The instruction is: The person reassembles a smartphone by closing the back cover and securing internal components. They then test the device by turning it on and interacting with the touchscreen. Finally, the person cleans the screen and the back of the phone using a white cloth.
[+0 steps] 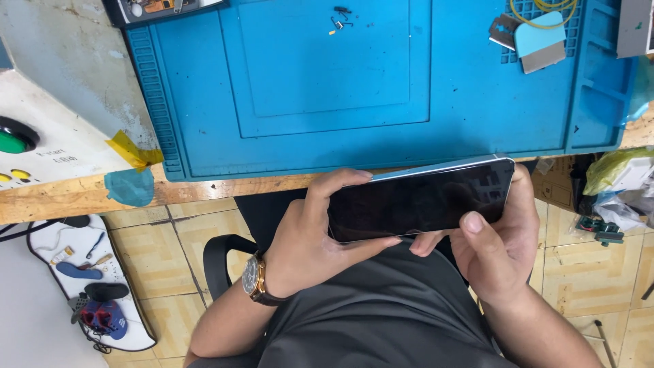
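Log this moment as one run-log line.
left hand: grips phone's left end | right hand: grips right end, thumb on screen | phone: dark screen up, held above lap | blue mat: small screws

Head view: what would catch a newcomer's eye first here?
The dark-screened smartphone stands out, held level in front of the bench edge, with the left hand gripping its left end and the right hand its right end, thumb on the glass. Behind it a large blue work mat covers the bench, with a few tiny screws near its far edge.
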